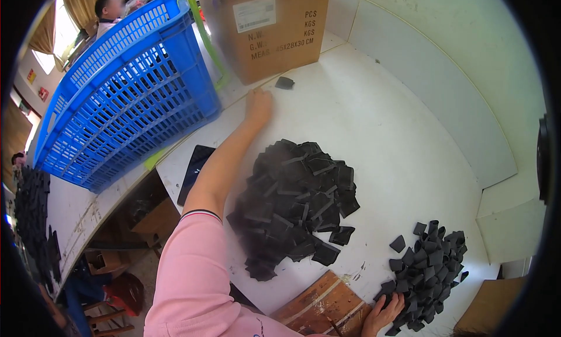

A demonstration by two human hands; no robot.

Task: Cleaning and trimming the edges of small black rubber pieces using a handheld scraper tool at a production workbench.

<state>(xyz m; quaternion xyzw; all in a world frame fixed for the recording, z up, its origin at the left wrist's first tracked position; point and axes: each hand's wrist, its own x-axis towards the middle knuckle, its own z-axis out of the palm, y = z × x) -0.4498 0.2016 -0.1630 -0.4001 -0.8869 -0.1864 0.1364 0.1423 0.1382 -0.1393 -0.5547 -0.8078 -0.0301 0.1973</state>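
My left arm, in a pink sleeve, stretches across the table to the far side. There my left hand [259, 106] is closed by the cardboard box's foot; what its fingers hold, if anything, is hidden. One loose black fabric piece [284, 83] lies just right of it. Under and beside my forearm spreads a large heap of flat black fabric pieces [304, 191]. At the lower right, my right hand [384, 315] rests with fingers apart against the edge of a second pile of small folded black pieces [429, 267].
A tall blue plastic crate [134, 97] stands at the left, beside a brown cardboard box [280, 33]. A dark phone [196, 170] lies near the table's left edge. A worn wooden board [321, 308] sits at the front. White panels [432, 80] border the right. Another person [108, 10] is far back.
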